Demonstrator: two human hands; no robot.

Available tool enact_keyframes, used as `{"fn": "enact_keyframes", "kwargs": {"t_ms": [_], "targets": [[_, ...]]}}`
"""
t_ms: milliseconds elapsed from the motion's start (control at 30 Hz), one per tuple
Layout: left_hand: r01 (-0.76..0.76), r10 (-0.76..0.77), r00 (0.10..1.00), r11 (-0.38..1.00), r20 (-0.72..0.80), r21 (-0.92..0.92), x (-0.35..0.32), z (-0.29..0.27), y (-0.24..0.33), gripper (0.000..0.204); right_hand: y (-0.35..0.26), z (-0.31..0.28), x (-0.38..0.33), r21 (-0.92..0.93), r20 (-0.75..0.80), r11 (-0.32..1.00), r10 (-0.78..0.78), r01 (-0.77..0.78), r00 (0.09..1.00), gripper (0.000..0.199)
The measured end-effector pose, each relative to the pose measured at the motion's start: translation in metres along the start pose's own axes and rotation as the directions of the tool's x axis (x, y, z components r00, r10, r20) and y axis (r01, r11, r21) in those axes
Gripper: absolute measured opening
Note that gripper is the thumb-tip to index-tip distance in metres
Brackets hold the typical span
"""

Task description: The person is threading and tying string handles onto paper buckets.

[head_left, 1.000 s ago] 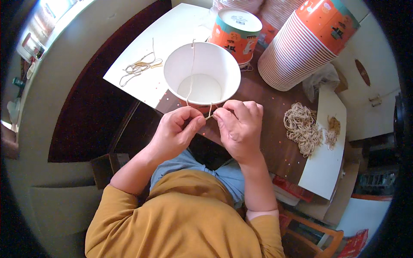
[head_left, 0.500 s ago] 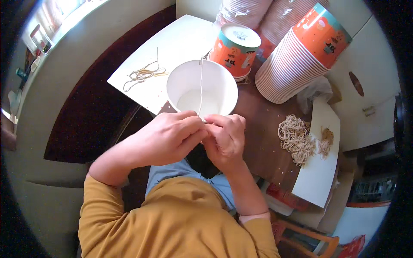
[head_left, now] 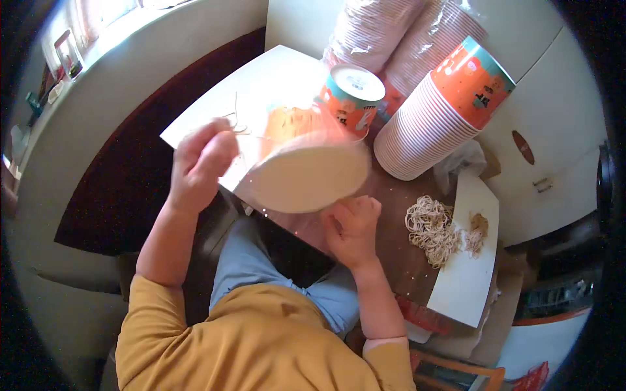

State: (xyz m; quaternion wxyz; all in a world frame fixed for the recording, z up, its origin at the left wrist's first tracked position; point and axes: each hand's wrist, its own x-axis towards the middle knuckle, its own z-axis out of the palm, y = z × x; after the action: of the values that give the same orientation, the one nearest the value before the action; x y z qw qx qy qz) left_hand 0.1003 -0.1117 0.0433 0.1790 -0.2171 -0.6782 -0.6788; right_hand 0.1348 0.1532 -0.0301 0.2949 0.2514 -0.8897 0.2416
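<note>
Orange and smooth-sided, a tapering round bucket with a white inside (head_left: 306, 176), apparently of coated card, is tipped over the table's near edge, its wide pale end toward the person and its outline smeared by motion. The left hand (head_left: 205, 163) is raised to its left, apart from the wall, with curled fingers; blur hides whether they pinch anything. The right hand (head_left: 353, 229) sits at the lower right of the rim, fingers bent inward, though I cannot tell whether they press together or touch the bucket. Glossy brown and flecked with pale specks, the table (head_left: 394, 264) carries a smooth white panel (head_left: 287, 72) with a thin loose cord (head_left: 240, 125). Farther right stand an upturned orange-and-teal printed bucket (head_left: 355, 107) and a leaning nested stack of buckets (head_left: 424, 124), ribbed by pale rims. Nearer lies a tangled heap of soft cream cord (head_left: 432, 231), beside a small tan bundle (head_left: 478, 227) on a white board (head_left: 456, 287).
</note>
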Motion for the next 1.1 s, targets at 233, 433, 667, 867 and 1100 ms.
{"fn": "enact_keyframes", "kwargs": {"t_ms": [233,433,667,867,1100], "targets": [[0.161,-0.126,0.983,0.941,0.134,-0.296,-0.011,0.012,-0.06,0.024,0.009,0.0,0.035,0.342,-0.037,0.859,0.418,-0.381,0.908,0.038],[0.163,-0.059,0.956,0.922,0.289,-0.35,-0.022,0.017,-0.063,0.027,0.039,0.01,0.045,0.695,0.3,0.411,0.58,-0.59,0.758,0.081],[0.095,-0.1,0.977,0.995,0.188,0.035,-0.052,-0.002,-0.036,0.041,0.041,0.007,0.054,0.572,0.35,0.533,0.528,-0.623,0.773,0.099],[0.305,-0.3,0.952,0.901,-0.064,0.31,-0.063,0.045,-0.064,0.067,0.024,0.039,0.049,0.624,0.264,0.592,0.456,-0.511,0.85,0.09],[0.159,-0.247,0.94,0.928,-0.237,-0.336,-0.021,0.09,-0.09,0.024,0.024,0.05,0.041,0.711,0.168,0.529,0.512,-0.463,0.842,0.045]]}}
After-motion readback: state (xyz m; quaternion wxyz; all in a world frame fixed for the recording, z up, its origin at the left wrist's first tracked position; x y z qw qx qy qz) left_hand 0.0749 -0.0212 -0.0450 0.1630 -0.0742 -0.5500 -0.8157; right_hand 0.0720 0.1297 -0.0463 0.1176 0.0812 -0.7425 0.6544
